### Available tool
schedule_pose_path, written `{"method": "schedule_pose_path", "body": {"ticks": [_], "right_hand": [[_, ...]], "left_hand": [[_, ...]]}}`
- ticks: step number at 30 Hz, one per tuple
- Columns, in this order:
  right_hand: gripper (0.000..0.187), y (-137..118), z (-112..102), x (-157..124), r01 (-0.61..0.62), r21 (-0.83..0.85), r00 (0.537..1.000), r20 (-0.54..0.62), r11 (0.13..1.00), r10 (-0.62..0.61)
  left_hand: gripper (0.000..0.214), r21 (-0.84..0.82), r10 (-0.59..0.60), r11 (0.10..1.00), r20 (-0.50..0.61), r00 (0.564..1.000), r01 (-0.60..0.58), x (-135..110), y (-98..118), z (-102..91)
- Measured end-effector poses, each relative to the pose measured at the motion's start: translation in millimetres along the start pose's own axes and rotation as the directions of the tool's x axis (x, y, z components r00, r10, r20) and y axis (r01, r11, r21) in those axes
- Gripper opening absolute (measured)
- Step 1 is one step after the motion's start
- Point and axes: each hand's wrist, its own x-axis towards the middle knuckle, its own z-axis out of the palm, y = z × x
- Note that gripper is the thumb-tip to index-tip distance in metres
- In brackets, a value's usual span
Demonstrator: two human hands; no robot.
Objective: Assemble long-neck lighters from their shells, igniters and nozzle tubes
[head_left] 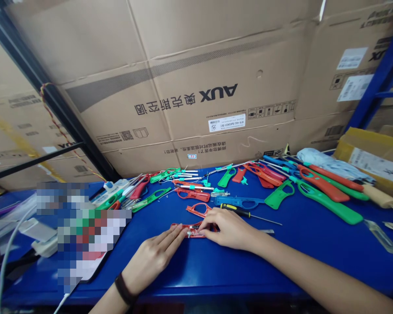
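An open red gas-lighter casing lies on the blue table, with small white and metal parts and a thin wire visible inside. My left hand steadies its left end, the fingers extended close together and their tips on the casing. Over its right end, my right hand has thumb and index finger pinched at the inner parts; what sits between them is too small to make out. Just behind is another red casing half, partly covered by my right hand. A yellow-and-black screwdriver lies beyond that hand.
Blue and green lighter casings lie behind and to the right, among metal tubes. A power strip and a pixelated phone are at left. Cardboard boxes wall the back. A clear plastic piece lies at right.
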Motion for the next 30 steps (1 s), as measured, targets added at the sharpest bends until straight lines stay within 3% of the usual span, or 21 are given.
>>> {"method": "schedule_pose_path", "body": {"ticks": [6, 10, 15, 19, 25, 30], "right_hand": [[0.014, 2, 1, 1, 0.002, 0.011, 1.000, 0.000, 1.000, -0.002], [0.014, 1, 0, 2, 0.004, 0.007, 1.000, -0.001, 1.000, -0.004], [0.015, 1, 0, 1, -0.003, 0.016, 1.000, 0.012, 1.000, 0.002], [0.014, 4, 1, 1, -0.006, 0.007, 1.000, -0.005, 1.000, 0.006], [0.013, 6, 3, 3, 0.009, 0.039, 1.000, 0.004, 0.999, -0.009], [0.018, 3, 3, 1, 0.052, 0.116, 0.996, 0.068, 0.992, -0.060]], "left_hand": [[0.038, -0.048, -0.029, 0.998, -0.048, 0.998, 0.027, 9, 2, 0.8], [0.033, -0.152, -0.187, 0.973, -0.076, 0.979, 0.174, 6, 12, 6.6], [0.042, -0.143, -0.340, 0.928, 0.058, 0.939, 0.345, -3, 23, 7.6], [0.053, -0.153, -0.346, 0.917, 0.156, 0.925, 0.369, -3, 22, 2.5], [0.059, -0.199, -0.292, 0.924, 0.189, 0.938, 0.328, -3, 15, -1.6], [0.057, -0.213, -0.336, 0.903, 0.191, 0.922, 0.373, -13, 23, -10.2]]}}
